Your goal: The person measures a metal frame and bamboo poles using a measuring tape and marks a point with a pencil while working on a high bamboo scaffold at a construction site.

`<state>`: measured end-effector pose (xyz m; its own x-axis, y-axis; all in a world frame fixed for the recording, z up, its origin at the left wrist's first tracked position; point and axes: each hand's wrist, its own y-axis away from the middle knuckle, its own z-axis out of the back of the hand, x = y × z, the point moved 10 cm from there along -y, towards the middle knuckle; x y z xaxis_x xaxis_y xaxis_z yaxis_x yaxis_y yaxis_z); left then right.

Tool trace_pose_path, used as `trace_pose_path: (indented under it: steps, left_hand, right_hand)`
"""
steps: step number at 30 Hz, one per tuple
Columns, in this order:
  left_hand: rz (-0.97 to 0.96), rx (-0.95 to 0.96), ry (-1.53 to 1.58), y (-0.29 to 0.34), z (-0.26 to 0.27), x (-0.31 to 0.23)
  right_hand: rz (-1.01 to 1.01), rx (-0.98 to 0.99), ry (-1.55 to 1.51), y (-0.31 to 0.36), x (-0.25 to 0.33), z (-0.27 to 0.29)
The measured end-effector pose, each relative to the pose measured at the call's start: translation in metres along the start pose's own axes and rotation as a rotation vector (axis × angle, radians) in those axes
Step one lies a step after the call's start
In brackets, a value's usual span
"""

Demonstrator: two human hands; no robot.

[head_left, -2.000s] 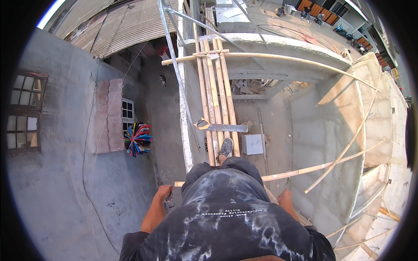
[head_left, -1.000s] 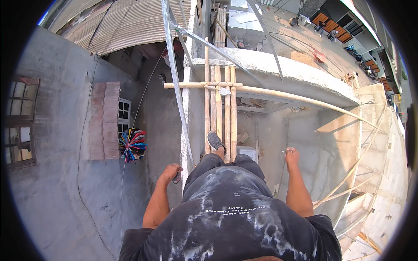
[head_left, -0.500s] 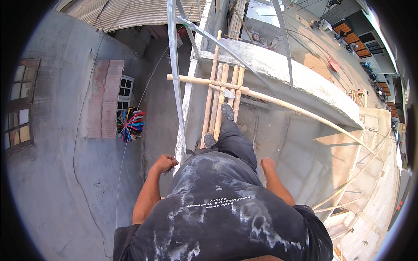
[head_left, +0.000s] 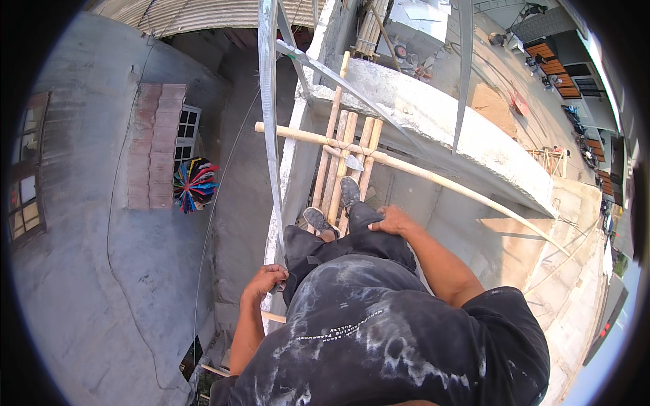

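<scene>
The person stands or crouches on a walkway of bamboo poles [head_left: 349,128], right shoe [head_left: 350,191] set ahead of the left shoe [head_left: 315,219], high above the floor beside a narrow wall top [head_left: 289,159]. The right hand [head_left: 393,220] is pressed on the dark trousers [head_left: 367,238] at the right knee, its fingers bent over the cloth. The left hand [head_left: 271,279] hangs beside the left thigh, fingers curled together; something dark shows under it, but at this angle it cannot be established whether they are clamped on anything. A pointed trowel [head_left: 354,163], held by neither hand, lies on the poles just ahead of the right shoe, near the lashed cross pole [head_left: 433,175]. The step in hand is judged to be a change of footing or posture, with the right knee as support. Any next move calls for balanced weight on the poles and clearance from the slanting metal strut [head_left: 269,108].
</scene>
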<state>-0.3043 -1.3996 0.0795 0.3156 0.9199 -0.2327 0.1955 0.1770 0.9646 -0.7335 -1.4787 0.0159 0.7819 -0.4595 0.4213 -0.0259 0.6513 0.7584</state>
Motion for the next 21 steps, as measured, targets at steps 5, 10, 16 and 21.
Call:
trace_pose_path:
  steps: [5, 10, 16, 21]
  left_hand:
    - [0.072, 0.232, 0.249, 0.022, -0.019, 0.002]
    - [0.179, 0.443, 0.229, 0.017, -0.035, 0.027]
    - [0.247, 0.437, 0.314, 0.012, -0.028, 0.020]
    - [0.280, 0.460, 0.415, 0.013, -0.037, -0.001]
  right_hand:
    - [-0.025, 0.116, -0.010, 0.006, -0.009, -0.047]
    - [-0.076, -0.033, -0.154, 0.065, 0.014, 0.002]
    - [-0.368, 0.291, -0.443, 0.119, -0.012, -0.011]
    - [-0.569, 0.662, -0.910, 0.143, 0.014, -0.028]
